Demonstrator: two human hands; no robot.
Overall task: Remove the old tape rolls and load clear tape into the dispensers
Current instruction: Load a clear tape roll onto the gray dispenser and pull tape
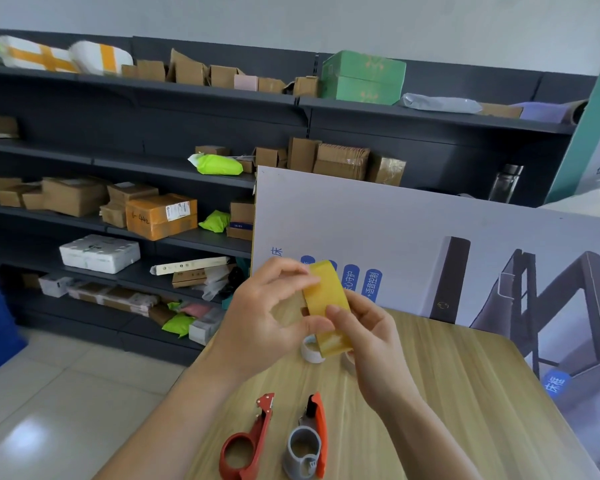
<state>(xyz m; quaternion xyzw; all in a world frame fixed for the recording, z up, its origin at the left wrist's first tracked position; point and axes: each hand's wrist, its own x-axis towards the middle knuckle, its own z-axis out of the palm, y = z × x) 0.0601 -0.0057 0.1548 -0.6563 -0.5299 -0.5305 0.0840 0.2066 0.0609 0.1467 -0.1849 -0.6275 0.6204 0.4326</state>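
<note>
**While yellow tape roll [326, 303] is held over table [447, 393]**

Left hand [267, 306] and right hand [368, 337] pinch it from either side, above the middle. Red dispenser [250, 441] and orange-grey dispenser [309, 445] lie side by side near front edge; white roll [310, 351] on table below the hands.

Single head-worn wide-angle view, looking forward and down, close above the left hand [257, 317] and right hand [371, 344], table [465, 393] filling the lower frame, shelving [395, 119] further back.
</note>
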